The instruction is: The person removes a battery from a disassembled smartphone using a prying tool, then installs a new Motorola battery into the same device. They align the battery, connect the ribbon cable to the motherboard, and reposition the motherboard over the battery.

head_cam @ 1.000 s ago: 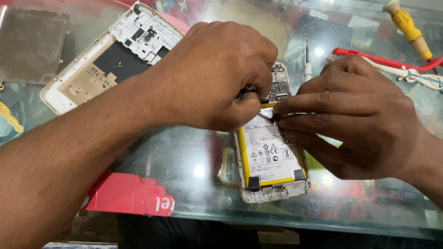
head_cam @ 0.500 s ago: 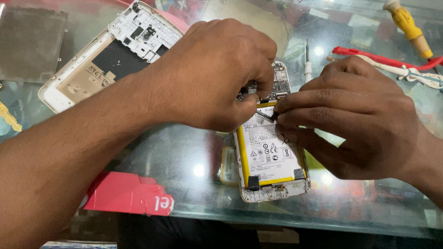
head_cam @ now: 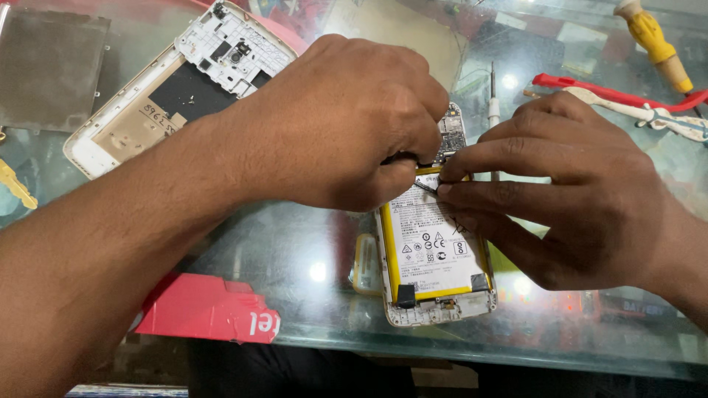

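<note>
An opened phone (head_cam: 435, 254) lies on the glass counter (head_cam: 295, 258), its white battery with yellow edges showing and the circuit board (head_cam: 451, 133) at its far end. My left hand (head_cam: 346, 121) is curled over the phone's upper part, its fingertips pinching a small dark piece at the battery's top edge. My right hand (head_cam: 568, 188) comes in from the right, thumb and forefinger pressed together on a thin black strip at that same spot. What lies under the fingertips is hidden.
A white phone back frame (head_cam: 177, 81) lies at the upper left beside a grey metal plate (head_cam: 51, 66). A thin screwdriver (head_cam: 493, 103), a yellow-handled tool (head_cam: 656, 40) and red tweezers (head_cam: 612, 92) lie at the back right. A red card (head_cam: 206, 309) sits under the glass.
Both hands stay at the battery's top edge. My right fingers have shifted slightly along the black strip; the phone has not moved.
</note>
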Demonstrator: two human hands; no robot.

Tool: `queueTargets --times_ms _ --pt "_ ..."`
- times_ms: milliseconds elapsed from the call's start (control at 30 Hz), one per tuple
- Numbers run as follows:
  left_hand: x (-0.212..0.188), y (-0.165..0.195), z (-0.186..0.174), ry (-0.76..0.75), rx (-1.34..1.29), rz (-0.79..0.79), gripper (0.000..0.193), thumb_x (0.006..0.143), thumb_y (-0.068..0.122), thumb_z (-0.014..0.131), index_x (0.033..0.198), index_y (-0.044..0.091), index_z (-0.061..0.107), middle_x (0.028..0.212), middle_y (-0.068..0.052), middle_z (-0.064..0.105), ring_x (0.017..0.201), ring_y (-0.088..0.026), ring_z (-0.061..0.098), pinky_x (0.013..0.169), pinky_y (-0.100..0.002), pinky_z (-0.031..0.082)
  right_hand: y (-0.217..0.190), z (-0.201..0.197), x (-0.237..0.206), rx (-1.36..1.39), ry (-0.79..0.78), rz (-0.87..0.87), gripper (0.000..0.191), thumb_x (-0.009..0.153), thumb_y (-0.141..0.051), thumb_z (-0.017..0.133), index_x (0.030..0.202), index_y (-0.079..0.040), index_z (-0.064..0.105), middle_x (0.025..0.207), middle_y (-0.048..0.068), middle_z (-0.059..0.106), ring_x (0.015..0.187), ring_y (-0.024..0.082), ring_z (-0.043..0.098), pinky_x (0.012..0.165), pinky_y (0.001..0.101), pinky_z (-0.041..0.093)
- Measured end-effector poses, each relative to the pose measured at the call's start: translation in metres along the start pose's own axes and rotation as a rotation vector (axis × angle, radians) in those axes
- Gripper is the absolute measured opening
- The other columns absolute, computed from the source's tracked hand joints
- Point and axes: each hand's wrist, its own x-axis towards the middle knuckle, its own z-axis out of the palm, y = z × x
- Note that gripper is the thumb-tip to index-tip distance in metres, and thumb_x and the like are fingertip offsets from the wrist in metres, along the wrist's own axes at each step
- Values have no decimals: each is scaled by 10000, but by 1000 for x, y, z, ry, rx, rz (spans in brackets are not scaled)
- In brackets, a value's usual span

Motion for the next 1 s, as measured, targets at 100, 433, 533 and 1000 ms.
queueTargets --times_ms 100,433,533,1000 --pt "1 0 -2 -13 27 -12 77 733 143 690 722 95 749 790 -24 671 885 -281 678 626 -502 515 0 -1 1 1 -3 -3 215 790 -112 836 988 -108 753 1075 40 718 923 222 696 801 411 471" --pt "-1 -1 -1 58 -52 -84 80 709 122 688 755 108 752 762 -58 628 776 -300 659 628 -494 495 -4 -2 3 -50 78 125 285 747 -45 864 985 -23 709 999 97 733 909 277 711 793 400 522" --pt "-2 -2 -8 76 -87 -87 64 723 123 698 762 100 743 771 -53 626 755 -295 656 636 -484 488 -3 -2 3 -108 64 137 274 739 -32 857 973 -38 716 1006 101 739 906 292 708 815 422 522" --pt "1 3 -9 -33 -85 -83 88 695 195 775 739 121 758 769 -45 689 694 -306 681 589 -475 521 2 -4 0 -1 -62 95 674 669 -512 890 1122 -61 674 1184 119 663 915 304 627 794 448 455"
